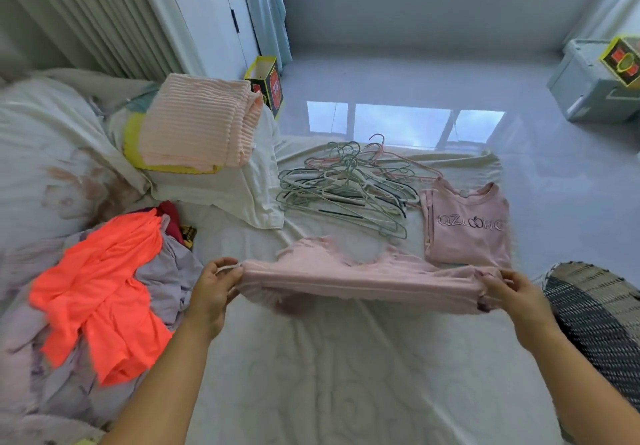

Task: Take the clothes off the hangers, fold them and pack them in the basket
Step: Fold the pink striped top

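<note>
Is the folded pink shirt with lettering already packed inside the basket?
No, the pink shirt lies on the bed, beside the hangers, outside the basket.

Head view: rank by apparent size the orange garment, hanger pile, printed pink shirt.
1. Bright orange garment, largest, though nearest the camera.
2. Pile of grey and pink plastic hangers and folded pink shirt with printed lettering: look similar, not ranked.

Two bare forearms show, no sleeves reaching the wrists. The left hand (216,283) and right hand (509,292) wear no gloves. No rings or watch visible.
</note>
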`<action>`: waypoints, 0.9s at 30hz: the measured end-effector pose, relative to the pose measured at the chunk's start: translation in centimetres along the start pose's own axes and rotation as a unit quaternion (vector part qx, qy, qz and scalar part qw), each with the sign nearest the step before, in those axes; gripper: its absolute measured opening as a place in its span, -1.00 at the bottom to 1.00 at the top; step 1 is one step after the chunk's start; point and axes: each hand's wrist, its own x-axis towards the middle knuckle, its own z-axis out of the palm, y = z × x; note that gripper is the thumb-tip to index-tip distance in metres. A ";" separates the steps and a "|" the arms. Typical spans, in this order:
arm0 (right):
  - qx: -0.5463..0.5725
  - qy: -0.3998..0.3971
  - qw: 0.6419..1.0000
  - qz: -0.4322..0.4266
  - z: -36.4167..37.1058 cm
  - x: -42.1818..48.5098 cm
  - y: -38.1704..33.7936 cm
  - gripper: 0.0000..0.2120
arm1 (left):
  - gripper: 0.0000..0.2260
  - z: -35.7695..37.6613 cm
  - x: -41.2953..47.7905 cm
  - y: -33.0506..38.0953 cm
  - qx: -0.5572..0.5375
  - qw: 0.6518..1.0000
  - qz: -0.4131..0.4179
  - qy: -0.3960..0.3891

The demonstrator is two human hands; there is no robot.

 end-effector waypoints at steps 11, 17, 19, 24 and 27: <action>-0.052 0.028 0.995 -0.079 3.8 1.0 -10.4 -0.75 | -0.78 0.2 3.8 6.4 -0.034 0.999 0.002 0.025; -0.061 -0.136 0.989 -0.018 3.5 -0.4 -12.1 -0.49 | -0.81 -0.6 6.4 7.3 -0.039 0.999 0.019 0.032; -0.066 -0.180 0.981 -0.012 3.0 -0.7 -12.2 -0.49 | -0.82 -0.9 6.9 7.5 -0.027 0.999 0.019 0.023; -0.158 -0.258 0.953 0.005 2.4 -0.4 -12.8 -0.34 | -0.78 -0.9 7.4 8.4 0.001 1.000 -0.010 0.007; -0.188 -0.213 0.959 -0.021 3.0 0.6 -13.4 -0.75 | -0.77 -0.3 7.9 9.4 0.004 1.000 -0.020 0.020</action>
